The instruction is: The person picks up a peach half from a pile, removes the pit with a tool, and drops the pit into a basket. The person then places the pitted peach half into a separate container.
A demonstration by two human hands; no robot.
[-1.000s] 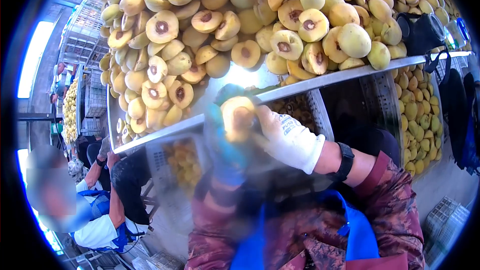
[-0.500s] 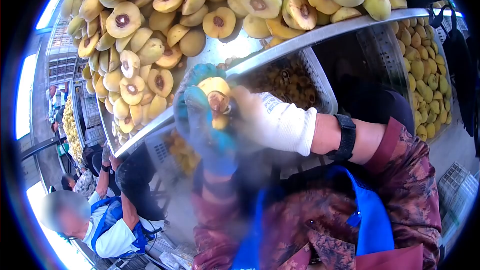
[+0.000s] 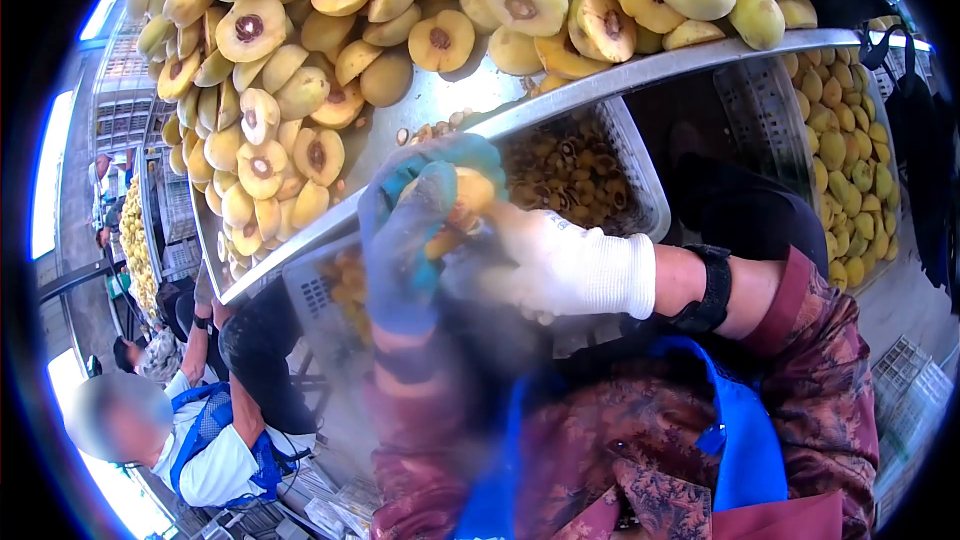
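Note:
My left hand, in a teal and blue glove, is closed around a yellow peach half just over the front edge of the metal table. My right hand, in a white knitted glove, is closed and pressed up close to the fruit. Motion blur smears its fingers, and whatever they grip cannot be made out. Many cut peach halves, several with brown pits or pit hollows showing, are heaped on the table beyond my hands.
The metal table edge runs slantwise past my hands. Below it stand a white crate of brown pit pieces and another crate with yellow fruit. A crate of whole-looking peaches is at the right. A co-worker sits at lower left.
Both hands have come slightly lower and to the right, the left one turning so the peach half faces my right hand. The heap looks the same.

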